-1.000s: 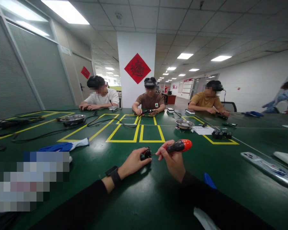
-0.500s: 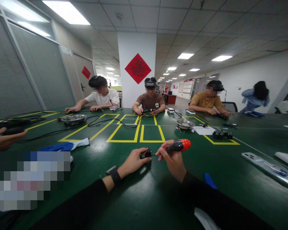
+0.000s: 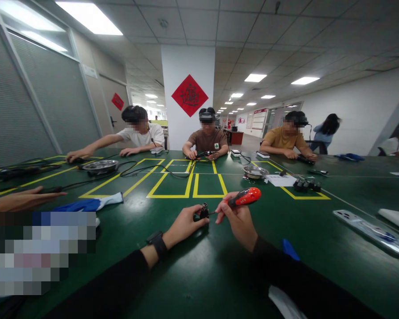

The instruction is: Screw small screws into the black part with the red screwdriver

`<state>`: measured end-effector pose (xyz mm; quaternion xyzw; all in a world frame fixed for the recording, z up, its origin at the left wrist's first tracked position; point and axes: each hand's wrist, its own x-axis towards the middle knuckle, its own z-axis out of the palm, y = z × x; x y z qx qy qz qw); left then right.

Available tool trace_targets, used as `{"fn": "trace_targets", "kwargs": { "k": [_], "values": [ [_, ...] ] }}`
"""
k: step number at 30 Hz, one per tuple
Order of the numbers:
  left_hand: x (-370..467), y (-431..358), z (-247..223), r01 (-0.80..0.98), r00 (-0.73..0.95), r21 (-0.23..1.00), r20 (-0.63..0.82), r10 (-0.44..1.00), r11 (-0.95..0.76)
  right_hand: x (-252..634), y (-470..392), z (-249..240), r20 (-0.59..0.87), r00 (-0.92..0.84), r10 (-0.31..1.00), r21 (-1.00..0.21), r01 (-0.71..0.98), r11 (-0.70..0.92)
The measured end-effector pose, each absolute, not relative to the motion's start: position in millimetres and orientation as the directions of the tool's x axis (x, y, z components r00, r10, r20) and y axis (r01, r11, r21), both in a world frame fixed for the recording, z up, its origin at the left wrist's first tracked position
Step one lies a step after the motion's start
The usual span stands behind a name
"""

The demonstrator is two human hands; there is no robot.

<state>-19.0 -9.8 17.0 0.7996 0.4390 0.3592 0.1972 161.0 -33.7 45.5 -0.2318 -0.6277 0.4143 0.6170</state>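
A small black part with a metallic threaded top (image 3: 204,210) stands on the green table, pinched between the thumb and fingers of my left hand (image 3: 185,223). My right hand (image 3: 238,218) grips a screwdriver (image 3: 245,197) with a red and black handle. Its handle tilts up to the right, and the thin shaft points left at the side of the black part. The tip lies at or very near the part; whether it touches I cannot tell.
Metal bowls (image 3: 255,172) (image 3: 101,166) stand farther back among cables. At right are several black parts (image 3: 307,185), a white paper (image 3: 281,180) and a phone (image 3: 372,232). A blue-white glove (image 3: 89,203) lies left, near another person's hand (image 3: 23,199). Other people sit across the table.
The screwdriver's handle has turned slightly while my hands stay in place. At left, a neighbour's hand has reached farther in, and the person in white has stretched an arm out sideways.
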Motion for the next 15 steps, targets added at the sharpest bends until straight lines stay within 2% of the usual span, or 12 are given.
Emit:
{"fn": "trace_targets", "kwargs": {
  "k": [15],
  "values": [
    [-17.1, -13.8, 24.1, 0.554, 0.342, 0.655, 0.383, 0.858, -0.514, 161.3, -33.4, 43.0, 0.599, -0.122, 0.791, -0.794, -0.216, 0.568]
  ]
}}
